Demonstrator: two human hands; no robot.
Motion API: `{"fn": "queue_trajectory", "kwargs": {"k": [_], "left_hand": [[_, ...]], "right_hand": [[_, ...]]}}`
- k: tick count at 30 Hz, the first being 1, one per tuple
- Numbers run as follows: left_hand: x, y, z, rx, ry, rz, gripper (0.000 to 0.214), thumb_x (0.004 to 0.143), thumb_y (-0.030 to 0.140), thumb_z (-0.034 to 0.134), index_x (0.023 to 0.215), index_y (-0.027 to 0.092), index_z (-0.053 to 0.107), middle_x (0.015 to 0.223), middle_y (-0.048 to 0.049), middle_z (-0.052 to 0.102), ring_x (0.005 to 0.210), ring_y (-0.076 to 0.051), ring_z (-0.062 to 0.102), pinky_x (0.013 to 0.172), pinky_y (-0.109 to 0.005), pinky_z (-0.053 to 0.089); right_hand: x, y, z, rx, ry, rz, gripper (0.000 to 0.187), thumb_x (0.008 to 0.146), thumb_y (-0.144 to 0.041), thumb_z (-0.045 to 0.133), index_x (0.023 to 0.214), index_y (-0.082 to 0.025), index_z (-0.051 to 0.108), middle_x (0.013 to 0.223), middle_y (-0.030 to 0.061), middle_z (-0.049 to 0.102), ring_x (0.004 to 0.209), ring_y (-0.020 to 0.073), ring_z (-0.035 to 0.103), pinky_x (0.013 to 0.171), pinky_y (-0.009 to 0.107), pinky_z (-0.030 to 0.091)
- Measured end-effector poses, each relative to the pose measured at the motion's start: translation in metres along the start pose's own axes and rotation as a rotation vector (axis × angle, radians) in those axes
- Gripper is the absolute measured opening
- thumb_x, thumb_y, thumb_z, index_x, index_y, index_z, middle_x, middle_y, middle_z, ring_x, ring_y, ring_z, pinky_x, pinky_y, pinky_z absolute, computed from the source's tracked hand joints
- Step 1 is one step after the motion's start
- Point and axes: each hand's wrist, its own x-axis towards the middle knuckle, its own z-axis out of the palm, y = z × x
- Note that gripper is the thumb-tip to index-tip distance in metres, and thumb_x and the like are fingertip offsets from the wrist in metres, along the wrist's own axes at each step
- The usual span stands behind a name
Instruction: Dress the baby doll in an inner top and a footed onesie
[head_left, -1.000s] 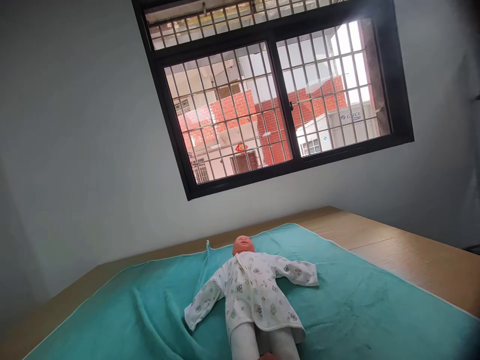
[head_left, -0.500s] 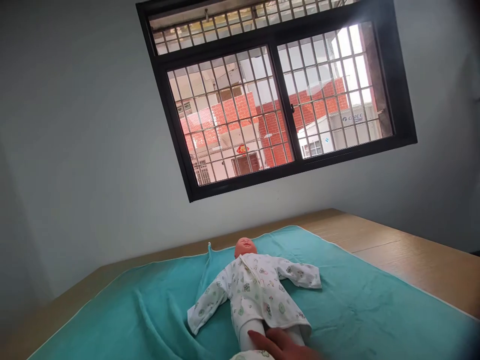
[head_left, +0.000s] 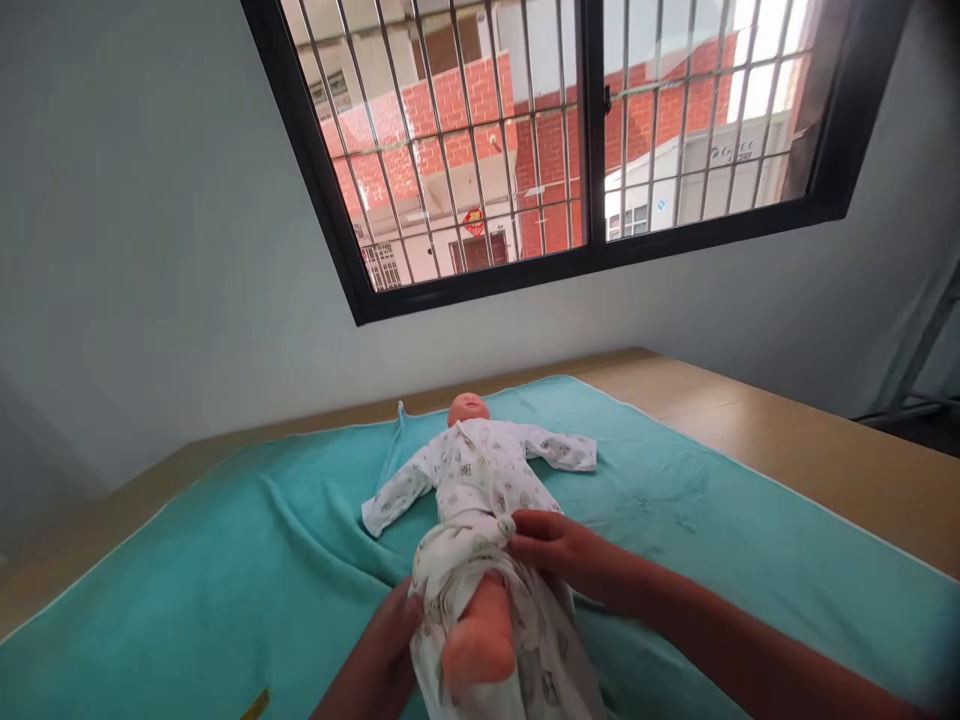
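Note:
A baby doll [head_left: 469, 455] in a white printed top lies on its back on a teal blanket [head_left: 675, 510], head toward the window. White printed trousers [head_left: 480, 590] are bunched over its legs, and one bare foot [head_left: 478, 640] sticks out toward me. My left hand [head_left: 386, 650] grips the trousers' fabric at the left side of the legs. At the doll's waist, my right hand [head_left: 559, 555] pinches the waistband on the right.
The blanket covers a wooden platform [head_left: 787, 440] against a grey wall. A barred black-framed window [head_left: 570, 130] is above the doll's head. A small yellow strip [head_left: 256, 704] lies on the blanket at the lower left.
The view has tilted down and closer. Both my hands came into view and the trousers now cover the doll's legs, which were bare a second ago.

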Motion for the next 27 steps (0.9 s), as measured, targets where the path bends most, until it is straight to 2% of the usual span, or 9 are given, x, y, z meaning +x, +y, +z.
{"fn": "queue_trajectory", "kwargs": {"k": [3,6,10,13,16,19,21,24,27], "left_hand": [[0.003,-0.002,-0.005,-0.088,-0.025,-0.082,0.049,0.079,0.06,0.058,0.108,0.022,0.072,0.107,-0.007,0.072,0.12,-0.031,0.055,0.104,-0.041,0.043],[0.012,-0.005,-0.006,-0.125,-0.043,-0.1,0.05,0.079,0.061,0.056,0.1,0.019,0.075,0.104,-0.009,0.073,0.116,-0.031,0.058,0.102,-0.04,0.045],[0.025,-0.018,-0.01,-0.055,-0.034,-0.055,0.046,0.067,0.051,0.073,0.099,0.017,0.074,0.099,-0.0101,0.073,0.104,-0.032,0.062,0.091,-0.04,0.05],[0.029,-0.026,-0.011,0.09,-0.016,0.035,0.045,0.058,0.04,0.081,0.094,0.015,0.073,0.099,-0.0103,0.072,0.097,-0.031,0.063,0.084,-0.036,0.051],[0.024,-0.023,-0.006,0.177,0.099,0.132,0.034,0.062,0.038,0.077,0.087,0.016,0.071,0.089,-0.0063,0.071,0.088,-0.024,0.062,0.076,-0.03,0.051],[0.021,-0.016,0.004,0.187,0.222,0.13,0.025,0.069,0.04,0.07,0.072,0.017,0.063,0.067,0.0008,0.062,0.066,-0.014,0.055,0.06,-0.023,0.046],[0.023,-0.012,0.011,0.176,0.269,0.088,0.025,0.071,0.041,0.067,0.074,0.018,0.06,0.063,0.0032,0.058,0.059,-0.011,0.05,0.055,-0.02,0.042],[0.03,-0.009,0.02,0.187,0.273,0.024,0.025,0.075,0.04,0.062,0.087,0.018,0.06,0.066,0.0023,0.061,0.059,-0.011,0.051,0.053,-0.02,0.041],[0.039,-0.01,0.027,0.2,0.219,0.002,0.023,0.074,0.034,0.063,0.091,0.018,0.06,0.071,0.0011,0.064,0.061,-0.011,0.053,0.055,-0.02,0.041]], "right_hand": [[0.004,0.005,0.005,0.115,-0.007,0.046,0.048,0.077,-0.063,0.059,0.083,-0.016,0.063,0.074,-0.0008,0.055,0.066,0.0116,0.044,0.061,0.024,0.037],[0.006,0.0,0.006,0.12,-0.019,0.08,0.044,0.075,-0.059,0.064,0.083,-0.016,0.064,0.076,0.0001,0.057,0.073,0.0142,0.048,0.066,0.025,0.039],[0.007,-0.01,0.001,0.102,-0.135,0.085,0.029,0.072,-0.04,0.07,0.088,-0.017,0.062,0.081,-0.001,0.057,0.075,0.0132,0.049,0.067,0.024,0.039],[0.012,-0.012,-0.003,-0.013,-0.161,0.039,0.022,0.071,-0.029,0.07,0.089,-0.018,0.062,0.085,-0.0021,0.057,0.077,0.0124,0.048,0.066,0.022,0.037],[0.018,-0.01,-0.002,-0.154,-0.091,-0.075,0.014,0.078,-0.03,0.063,0.081,-0.017,0.062,0.082,-0.0016,0.055,0.076,0.0124,0.047,0.068,0.023,0.038],[0.023,-0.008,0.004,-0.188,0.002,-0.257,0.015,0.082,-0.032,0.059,0.077,-0.018,0.059,0.097,0.0021,0.057,0.087,0.0146,0.051,0.078,0.026,0.042],[0.027,-0.005,0.008,-0.192,0.066,-0.319,0.015,0.082,-0.031,0.059,0.075,-0.018,0.058,0.11,0.0042,0.057,0.094,0.0155,0.053,0.083,0.027,0.043],[0.032,0.003,0.01,-0.225,0.176,-0.333,0.011,0.079,-0.027,0.059,0.074,-0.017,0.057,0.111,0.005,0.06,0.092,0.0157,0.055,0.081,0.028,0.043],[0.04,0.014,0.008,-0.244,0.25,-0.258,0.011,0.077,-0.028,0.06,0.081,-0.017,0.06,0.091,0.0025,0.065,0.084,0.0165,0.055,0.073,0.027,0.043]]}}
